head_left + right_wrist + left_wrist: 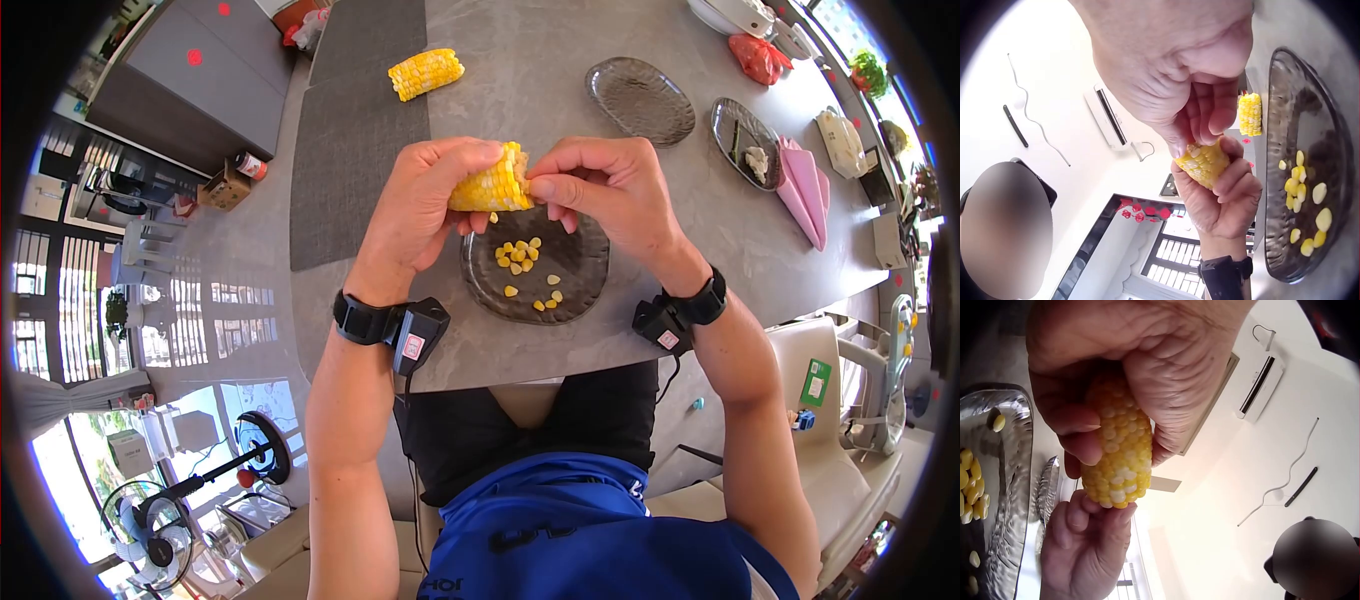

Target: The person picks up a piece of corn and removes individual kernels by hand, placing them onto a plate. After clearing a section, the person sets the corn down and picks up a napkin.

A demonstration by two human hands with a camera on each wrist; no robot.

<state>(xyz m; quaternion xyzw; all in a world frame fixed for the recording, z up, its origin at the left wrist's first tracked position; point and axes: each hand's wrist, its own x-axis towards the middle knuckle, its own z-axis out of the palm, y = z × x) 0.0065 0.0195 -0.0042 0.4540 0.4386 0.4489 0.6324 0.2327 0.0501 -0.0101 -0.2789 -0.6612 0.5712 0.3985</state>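
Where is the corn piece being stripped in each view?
Head: corn piece upper centre, gripped by the left hand, above the glass plate.
Left wrist: centre, under the palm.
Right wrist: centre, right hand pinching its end.
Shared landmark: loose kernels on the plate.

bright daylight, fisheye-warped dark edges, white glare washing out both wrist views.

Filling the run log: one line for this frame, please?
left hand: grips corn cob piece | right hand: pinches at cob end | loose kernels on dark plate below | second cob on mat
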